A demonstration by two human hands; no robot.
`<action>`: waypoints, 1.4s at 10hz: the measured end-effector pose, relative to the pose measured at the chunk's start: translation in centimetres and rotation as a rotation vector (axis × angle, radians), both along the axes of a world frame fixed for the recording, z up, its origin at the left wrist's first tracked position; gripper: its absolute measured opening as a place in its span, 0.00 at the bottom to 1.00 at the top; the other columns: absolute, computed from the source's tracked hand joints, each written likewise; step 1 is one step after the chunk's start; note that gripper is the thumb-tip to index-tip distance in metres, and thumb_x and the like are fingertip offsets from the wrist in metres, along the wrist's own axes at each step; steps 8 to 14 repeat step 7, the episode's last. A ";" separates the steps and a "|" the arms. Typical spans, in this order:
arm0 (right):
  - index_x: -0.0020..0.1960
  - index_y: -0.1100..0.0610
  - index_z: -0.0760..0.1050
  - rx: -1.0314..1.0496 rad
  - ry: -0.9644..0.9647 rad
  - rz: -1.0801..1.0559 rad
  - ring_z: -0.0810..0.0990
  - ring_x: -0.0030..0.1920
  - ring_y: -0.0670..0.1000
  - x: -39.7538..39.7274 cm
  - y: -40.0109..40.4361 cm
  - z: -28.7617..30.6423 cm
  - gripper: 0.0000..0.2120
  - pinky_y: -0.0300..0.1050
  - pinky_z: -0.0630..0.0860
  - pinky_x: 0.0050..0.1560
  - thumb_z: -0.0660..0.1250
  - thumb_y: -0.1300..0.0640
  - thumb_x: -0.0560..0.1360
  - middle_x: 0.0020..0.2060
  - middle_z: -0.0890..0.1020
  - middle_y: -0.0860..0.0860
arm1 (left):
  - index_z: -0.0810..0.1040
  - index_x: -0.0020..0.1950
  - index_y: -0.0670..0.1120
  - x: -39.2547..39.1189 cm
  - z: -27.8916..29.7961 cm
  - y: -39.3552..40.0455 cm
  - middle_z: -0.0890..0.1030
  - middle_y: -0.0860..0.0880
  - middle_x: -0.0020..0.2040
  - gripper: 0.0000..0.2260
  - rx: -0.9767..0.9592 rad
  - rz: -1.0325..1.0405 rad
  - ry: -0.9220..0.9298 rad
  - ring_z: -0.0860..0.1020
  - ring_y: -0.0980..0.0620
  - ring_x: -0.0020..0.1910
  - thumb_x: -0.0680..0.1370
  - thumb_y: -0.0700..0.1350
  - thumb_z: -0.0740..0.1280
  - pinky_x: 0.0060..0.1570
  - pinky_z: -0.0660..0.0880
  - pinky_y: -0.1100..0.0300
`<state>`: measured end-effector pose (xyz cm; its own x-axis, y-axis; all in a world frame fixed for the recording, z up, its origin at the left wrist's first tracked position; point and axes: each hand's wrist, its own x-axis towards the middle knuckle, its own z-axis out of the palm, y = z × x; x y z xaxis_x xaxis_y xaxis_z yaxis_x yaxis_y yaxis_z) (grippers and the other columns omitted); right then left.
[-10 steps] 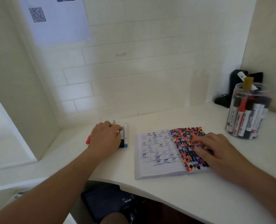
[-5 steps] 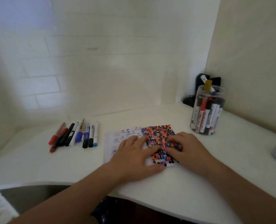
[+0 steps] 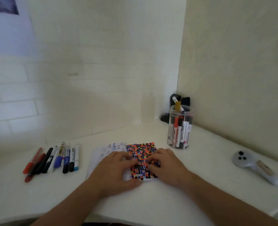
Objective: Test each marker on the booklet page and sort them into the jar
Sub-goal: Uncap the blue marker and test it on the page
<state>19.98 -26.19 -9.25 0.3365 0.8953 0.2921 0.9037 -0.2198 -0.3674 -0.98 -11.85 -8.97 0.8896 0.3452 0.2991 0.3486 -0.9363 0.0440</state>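
An open booklet (image 3: 141, 148) lies on the white desk (image 3: 208, 173), its right page covered in coloured marker dots. My left hand (image 3: 114, 170) rests across its left page and spine, fingers bent down onto the paper. My right hand (image 3: 166, 165) lies on the dotted page, fingertips touching it. Neither hand holds a marker. Several loose markers (image 3: 53, 159) lie in a row to the left of the booklet. A clear jar (image 3: 180, 128) with several markers standing in it sits behind and to the right of the booklet.
A grey handheld controller (image 3: 252, 163) lies at the right of the desk. A dark object (image 3: 175, 101) stands in the corner behind the jar. Walls close the desk in at the back and right. The desk's front edge curves just below my forearms.
My left hand left the loose markers and came to rest on the booklet beside my right hand. The view swung to the right, bringing the controller into sight.
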 end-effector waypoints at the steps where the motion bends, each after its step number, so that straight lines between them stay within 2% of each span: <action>1: 0.62 0.42 0.80 0.018 -0.028 -0.012 0.69 0.59 0.45 -0.5 -0.2 0.0 0.14 0.42 0.70 0.62 0.64 0.42 0.79 0.59 0.76 0.41 | 0.77 0.68 0.62 -0.3 0.2 -0.5 0.74 0.58 0.55 0.36 0.031 -0.005 -0.108 0.73 0.55 0.56 0.70 0.82 0.54 0.60 0.73 0.55; 2: 0.62 0.43 0.80 0.010 -0.034 -0.027 0.71 0.60 0.46 -1.2 -0.7 0.0 0.15 0.43 0.71 0.62 0.61 0.42 0.80 0.59 0.77 0.42 | 0.77 0.68 0.63 -0.6 0.0 -0.7 0.73 0.57 0.51 0.38 0.076 0.061 -0.083 0.73 0.53 0.52 0.69 0.83 0.51 0.54 0.73 0.54; 3: 0.59 0.46 0.81 -0.012 -0.052 -0.011 0.76 0.57 0.46 -1.8 -1.2 0.0 0.18 0.45 0.75 0.59 0.59 0.40 0.79 0.55 0.79 0.42 | 0.72 0.72 0.65 -0.9 0.1 -1.7 0.73 0.56 0.54 0.39 0.113 0.111 -0.022 0.73 0.51 0.55 0.71 0.83 0.45 0.53 0.72 0.52; 4: 0.60 0.46 0.81 -0.028 -0.052 0.006 0.76 0.55 0.44 -2.5 -2.1 0.0 0.19 0.45 0.75 0.58 0.58 0.41 0.79 0.54 0.78 0.41 | 0.64 0.77 0.65 -1.4 -0.2 -2.7 0.72 0.54 0.60 0.33 0.076 0.145 -0.003 0.72 0.50 0.61 0.76 0.76 0.46 0.58 0.70 0.52; 5: 0.67 0.46 0.79 -0.037 -0.039 0.019 0.75 0.62 0.45 -2.5 -3.3 -0.4 0.21 0.43 0.73 0.64 0.57 0.41 0.79 0.62 0.77 0.41 | 0.69 0.74 0.64 -2.3 -1.3 -4.0 0.75 0.52 0.64 0.27 0.077 0.143 -0.039 0.76 0.49 0.62 0.78 0.67 0.48 0.60 0.75 0.51; 6: 0.71 0.47 0.76 -0.068 -0.043 0.043 0.72 0.70 0.46 -3.3 -4.7 0.1 0.20 0.38 0.66 0.71 0.62 0.47 0.81 0.70 0.74 0.44 | 0.79 0.63 0.62 -3.8 -2.3 -4.6 0.82 0.53 0.55 0.18 0.112 0.087 -0.210 0.82 0.52 0.50 0.75 0.60 0.60 0.45 0.82 0.56; 7: 0.68 0.39 0.76 -0.003 0.060 0.054 0.68 0.72 0.39 -3.9 -7.3 -0.2 0.21 0.38 0.60 0.77 0.65 0.42 0.76 0.71 0.70 0.39 | 0.79 0.55 0.64 -6.3 -4.1 -7.7 0.76 0.59 0.50 0.11 -0.012 -0.102 -0.380 0.77 0.61 0.47 0.74 0.60 0.66 0.46 0.78 0.65; 14: 0.68 0.39 0.76 -0.003 0.060 0.054 0.68 0.72 0.39 -3.9 -7.3 -0.2 0.21 0.38 0.60 0.77 0.65 0.42 0.76 0.71 0.70 0.39 | 0.79 0.55 0.64 -6.3 -4.1 -7.7 0.76 0.59 0.50 0.11 -0.012 -0.102 -0.380 0.77 0.61 0.47 0.74 0.60 0.66 0.46 0.78 0.65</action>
